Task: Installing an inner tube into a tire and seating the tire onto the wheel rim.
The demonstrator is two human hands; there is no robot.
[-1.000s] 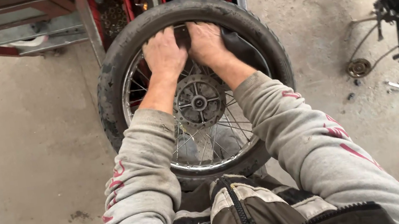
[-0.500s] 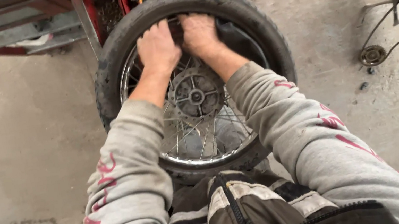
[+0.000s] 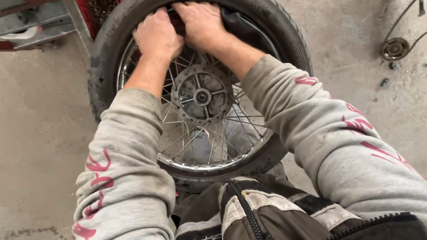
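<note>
A spoked motorcycle wheel (image 3: 202, 96) stands upright on the concrete floor (image 3: 19, 164), braced against the person's legs, its black tyre (image 3: 284, 32) around the rim. Both hands press side by side at the top of the wheel: the left hand (image 3: 157, 33) and the right hand (image 3: 203, 24) are curled, fingers tucked down between tyre and rim, gripping the tyre's inner edge. Just right of them a stretch of black rubber (image 3: 242, 27) stands away from the rim, so that part looks unseated, while the lower arc appears to sit against the rim. Loose parts (image 3: 395, 48) lie toward the floor's right edge.
</note>
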